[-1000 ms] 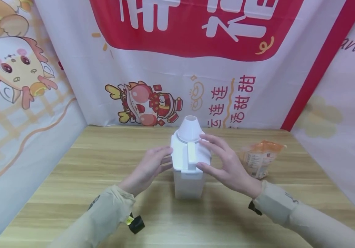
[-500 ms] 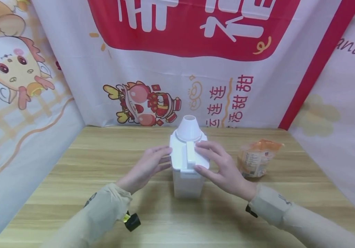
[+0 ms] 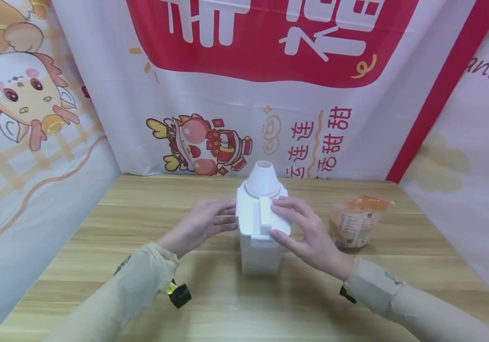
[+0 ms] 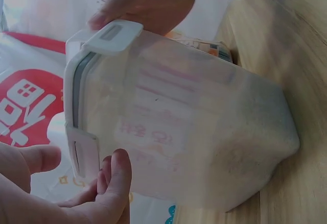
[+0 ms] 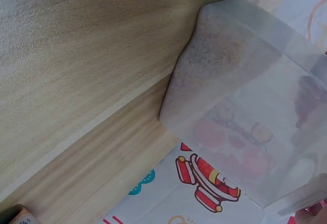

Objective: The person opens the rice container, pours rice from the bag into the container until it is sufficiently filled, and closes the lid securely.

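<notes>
A translucent storage container (image 3: 261,259) stands upright on the table under a white lid (image 3: 249,216). The lid carries a raised bar (image 3: 266,213) and a white cone-shaped cup (image 3: 263,180). Pale grains (image 5: 204,63) lie low inside, seen in the right wrist view. My left hand (image 3: 203,221) is at the container's left side, fingers loosely extended by a side clip (image 4: 85,155); its thumb stands apart from the clip in the left wrist view. My right hand (image 3: 306,232) rests on the lid's right part, thumb and fingertips beside the bar.
An orange and clear plastic bag (image 3: 353,223) with a printed label sits right of the container. The wooden table (image 3: 142,209) ends at a printed cloth (image 3: 210,90) behind, with more cloth on both sides.
My right fingers have come down from beside the cup's base to the lid's bar. My left hand has shifted slightly at the side. The container stays in place.
</notes>
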{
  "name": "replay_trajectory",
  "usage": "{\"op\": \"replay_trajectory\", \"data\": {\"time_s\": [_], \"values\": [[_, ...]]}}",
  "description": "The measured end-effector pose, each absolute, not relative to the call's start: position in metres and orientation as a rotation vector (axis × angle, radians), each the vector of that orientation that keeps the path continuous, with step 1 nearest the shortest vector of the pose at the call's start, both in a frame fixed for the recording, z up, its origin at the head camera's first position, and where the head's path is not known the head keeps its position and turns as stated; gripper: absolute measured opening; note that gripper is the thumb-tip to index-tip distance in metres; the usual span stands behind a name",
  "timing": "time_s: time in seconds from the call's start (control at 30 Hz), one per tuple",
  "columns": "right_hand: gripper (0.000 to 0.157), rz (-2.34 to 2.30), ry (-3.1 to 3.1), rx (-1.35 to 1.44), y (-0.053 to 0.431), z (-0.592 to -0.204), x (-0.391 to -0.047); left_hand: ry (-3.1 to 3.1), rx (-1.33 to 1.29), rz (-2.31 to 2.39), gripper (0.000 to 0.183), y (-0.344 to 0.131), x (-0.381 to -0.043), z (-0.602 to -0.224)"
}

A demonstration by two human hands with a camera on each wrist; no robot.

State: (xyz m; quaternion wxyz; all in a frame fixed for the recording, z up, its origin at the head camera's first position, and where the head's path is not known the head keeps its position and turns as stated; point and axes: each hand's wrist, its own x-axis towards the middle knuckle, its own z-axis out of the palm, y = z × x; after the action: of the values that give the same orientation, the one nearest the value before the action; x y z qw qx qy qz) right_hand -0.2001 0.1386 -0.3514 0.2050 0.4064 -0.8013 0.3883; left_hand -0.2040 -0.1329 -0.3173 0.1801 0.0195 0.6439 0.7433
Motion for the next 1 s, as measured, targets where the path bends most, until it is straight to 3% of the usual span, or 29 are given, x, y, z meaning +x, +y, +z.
{"op": "replay_trajectory", "data": {"time_s": [1.0], "values": [[0.05,1.129,-2.21,1.131,0.139,-0.351,-0.202,1.636,-0.072,2.071,0.042,-0.14,-0.227,-0.315]]}}
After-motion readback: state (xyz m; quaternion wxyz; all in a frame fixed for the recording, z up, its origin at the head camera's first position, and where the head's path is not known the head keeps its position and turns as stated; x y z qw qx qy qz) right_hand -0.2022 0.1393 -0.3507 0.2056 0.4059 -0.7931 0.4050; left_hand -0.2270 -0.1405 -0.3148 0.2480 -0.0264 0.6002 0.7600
